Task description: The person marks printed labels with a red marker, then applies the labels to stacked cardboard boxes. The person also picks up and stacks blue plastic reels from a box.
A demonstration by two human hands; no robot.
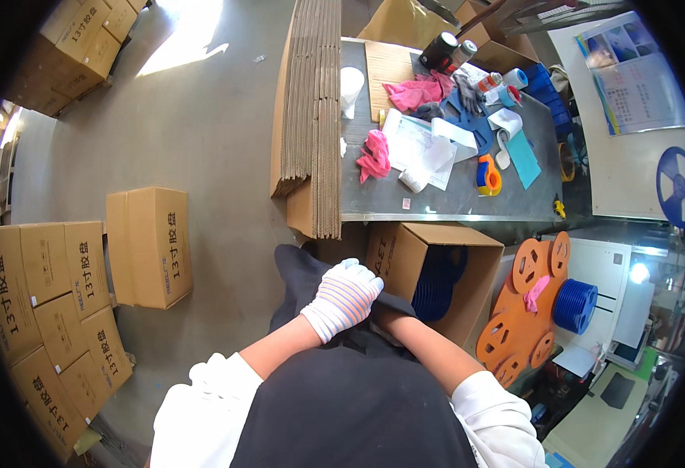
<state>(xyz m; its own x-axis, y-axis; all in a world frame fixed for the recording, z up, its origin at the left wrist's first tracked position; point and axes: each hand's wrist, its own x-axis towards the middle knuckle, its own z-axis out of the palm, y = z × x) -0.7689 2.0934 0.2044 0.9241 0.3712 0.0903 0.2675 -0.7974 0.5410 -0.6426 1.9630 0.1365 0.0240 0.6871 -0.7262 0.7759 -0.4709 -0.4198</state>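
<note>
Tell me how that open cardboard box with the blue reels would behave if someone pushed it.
The open box might feel heavy for its size, since several blue reels sit inside. Its cardboard walls look fairly stiff, though the raised flap would probably bend first. The reels, being round, could shift or roll if they are loose, which I can't tell.

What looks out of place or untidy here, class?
The workbench looks disorderly: a white paper strip curls loosely across printed sheets, and crumpled pink cloths lie nearby, unfolded. Nothing looks clearly spilled or damaged.
</note>
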